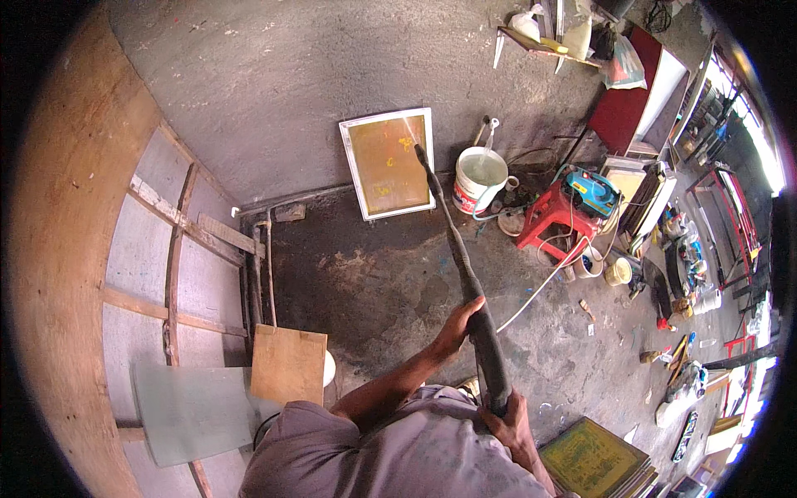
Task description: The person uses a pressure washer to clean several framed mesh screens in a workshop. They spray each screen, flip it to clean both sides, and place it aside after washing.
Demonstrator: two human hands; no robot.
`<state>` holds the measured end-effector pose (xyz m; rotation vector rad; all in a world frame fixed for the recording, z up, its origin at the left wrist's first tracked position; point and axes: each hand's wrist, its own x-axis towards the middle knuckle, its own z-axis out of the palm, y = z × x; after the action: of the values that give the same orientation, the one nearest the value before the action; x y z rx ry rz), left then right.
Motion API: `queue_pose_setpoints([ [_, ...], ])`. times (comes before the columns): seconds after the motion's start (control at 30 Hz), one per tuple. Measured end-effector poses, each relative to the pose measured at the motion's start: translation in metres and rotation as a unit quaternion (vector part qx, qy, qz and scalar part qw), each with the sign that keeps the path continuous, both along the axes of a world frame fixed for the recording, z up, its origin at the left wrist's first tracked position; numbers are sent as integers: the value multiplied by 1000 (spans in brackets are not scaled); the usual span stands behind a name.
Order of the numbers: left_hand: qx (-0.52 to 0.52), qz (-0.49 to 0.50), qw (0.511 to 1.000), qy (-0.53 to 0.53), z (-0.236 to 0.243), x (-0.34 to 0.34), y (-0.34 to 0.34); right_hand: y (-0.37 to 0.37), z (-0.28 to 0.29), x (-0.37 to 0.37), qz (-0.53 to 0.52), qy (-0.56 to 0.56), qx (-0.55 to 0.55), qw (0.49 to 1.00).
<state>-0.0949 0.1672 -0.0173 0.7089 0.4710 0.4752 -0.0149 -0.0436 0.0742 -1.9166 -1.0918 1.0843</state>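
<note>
Both my hands hold a long dark spray lance [465, 266] that points away from me. My left hand [458, 325] grips it about midway along the shaft. My right hand [508, 417] is closed around its rear handle, close to my body. The nozzle tip sits just in front of a framed yellow-brown screen [388, 163] that leans against the grey wall, and a thin spray reaches the screen's upper right part. The concrete floor [365, 274] below the screen is dark and wet.
A white bucket of water [480, 178] stands right of the screen. Beyond it a blue pressure washer [592, 192] sits on a red stool [550, 220], with a white hose [540, 286] trailing across the floor. A wooden board [288, 363] leans at lower left; stacked frames [594, 458] lie lower right.
</note>
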Motion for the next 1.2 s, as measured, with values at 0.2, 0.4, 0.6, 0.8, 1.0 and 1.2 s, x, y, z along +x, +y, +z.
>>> queue_pose_setpoints([
  [0.2,11,40,999,6,0,-2,-1,4,4,0,12,-2,-21,1000],
  [0.4,11,21,1000,10,2,-2,0,6,7,-7,2,-26,-1,1000],
  [0.6,8,68,998,11,6,-3,4,12,6,-5,18,-9,-23,1000],
  [0.8,31,69,997,9,-1,-2,4,10,4,-8,2,-23,-13,1000],
  [1.0,7,34,999,-3,-1,-4,7,13,8,-8,3,-7,-2,1000],
  [1.2,-16,45,999,18,12,-8,8,16,6,-7,8,2,-17,1000],
])
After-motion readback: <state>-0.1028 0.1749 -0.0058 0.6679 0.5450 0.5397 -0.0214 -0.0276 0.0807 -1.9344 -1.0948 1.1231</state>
